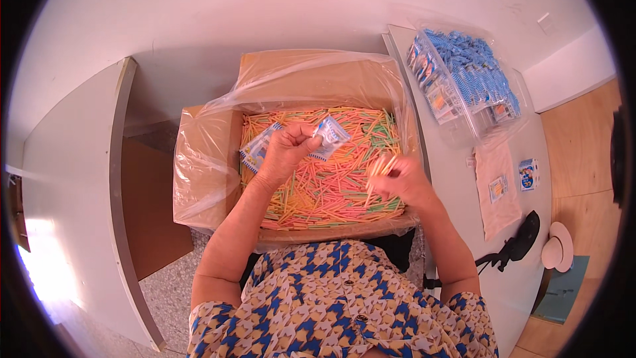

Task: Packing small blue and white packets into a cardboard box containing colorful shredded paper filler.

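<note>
My left hand (289,150) pinches a small blue-and-white packet (331,136) above an open cardboard box. Another blue-and-white packet (260,148) shows on the other side of that hand, partly hidden by it; whether it is held or lies on the sticks I cannot tell. To the right, my right hand (405,182) is closed around a small bunch of thin pale sticks (382,167). The cardboard box (199,179), lined with clear plastic, is full of thin pink, yellow, orange and green sticks (331,189) lying loose in all directions.
On the right-hand table (493,278) stands a clear plastic bin (457,119) with many blue packets (467,66). Near it lie a pale cloth (493,209), a small blue packet (528,174) and a black clip-like device (523,235). A grey panel (79,179) stands at the left.
</note>
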Action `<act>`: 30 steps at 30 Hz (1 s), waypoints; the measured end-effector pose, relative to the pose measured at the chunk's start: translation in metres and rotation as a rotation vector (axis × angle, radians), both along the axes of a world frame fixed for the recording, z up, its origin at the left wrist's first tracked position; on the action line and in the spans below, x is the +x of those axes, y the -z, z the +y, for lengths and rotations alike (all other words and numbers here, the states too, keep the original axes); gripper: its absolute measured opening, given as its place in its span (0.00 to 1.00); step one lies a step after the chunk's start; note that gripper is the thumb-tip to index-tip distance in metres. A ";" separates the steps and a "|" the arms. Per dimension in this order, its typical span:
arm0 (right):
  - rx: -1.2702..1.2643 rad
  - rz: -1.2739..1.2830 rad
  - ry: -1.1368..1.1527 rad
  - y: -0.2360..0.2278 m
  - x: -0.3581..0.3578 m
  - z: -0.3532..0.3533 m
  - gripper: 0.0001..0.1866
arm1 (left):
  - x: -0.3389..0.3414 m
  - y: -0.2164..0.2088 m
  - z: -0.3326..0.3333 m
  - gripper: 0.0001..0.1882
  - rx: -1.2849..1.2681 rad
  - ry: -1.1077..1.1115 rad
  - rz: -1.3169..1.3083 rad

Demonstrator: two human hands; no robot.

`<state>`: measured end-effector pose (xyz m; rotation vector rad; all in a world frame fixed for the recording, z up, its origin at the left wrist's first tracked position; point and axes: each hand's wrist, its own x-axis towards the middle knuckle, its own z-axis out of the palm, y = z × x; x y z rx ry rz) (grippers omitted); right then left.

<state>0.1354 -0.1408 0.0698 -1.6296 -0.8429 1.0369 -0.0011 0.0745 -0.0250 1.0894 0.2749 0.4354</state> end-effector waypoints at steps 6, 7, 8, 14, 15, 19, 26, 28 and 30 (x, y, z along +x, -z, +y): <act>0.359 0.130 0.231 -0.032 0.010 0.038 0.03 | -0.002 -0.005 -0.007 0.04 0.090 0.036 0.053; 0.360 0.129 0.233 -0.037 0.004 0.044 0.03 | -0.001 -0.004 -0.007 0.04 0.106 0.019 0.055; 0.387 0.022 0.248 -0.041 -0.001 0.050 0.04 | -0.001 -0.004 -0.007 0.04 0.105 0.018 0.055; 0.623 -0.713 0.149 -0.021 -0.002 0.061 0.10 | 0.000 -0.004 -0.005 0.05 0.109 0.017 0.065; 0.625 -0.813 0.144 -0.021 -0.002 0.061 0.11 | -0.001 -0.004 -0.005 0.05 0.111 0.019 0.075; 0.642 -0.896 0.119 -0.026 -0.003 0.061 0.12 | -0.002 -0.005 -0.003 0.05 0.076 0.031 0.098; 0.589 -0.692 0.021 -0.014 -0.003 0.062 0.10 | -0.001 0.002 -0.001 0.06 0.114 0.019 0.075; 0.538 -0.589 0.005 -0.013 -0.005 0.062 0.08 | -0.002 0.001 -0.001 0.06 0.101 0.033 0.053; 0.369 -0.394 0.004 -0.015 -0.006 0.062 0.06 | -0.002 0.003 -0.001 0.07 0.118 0.022 0.051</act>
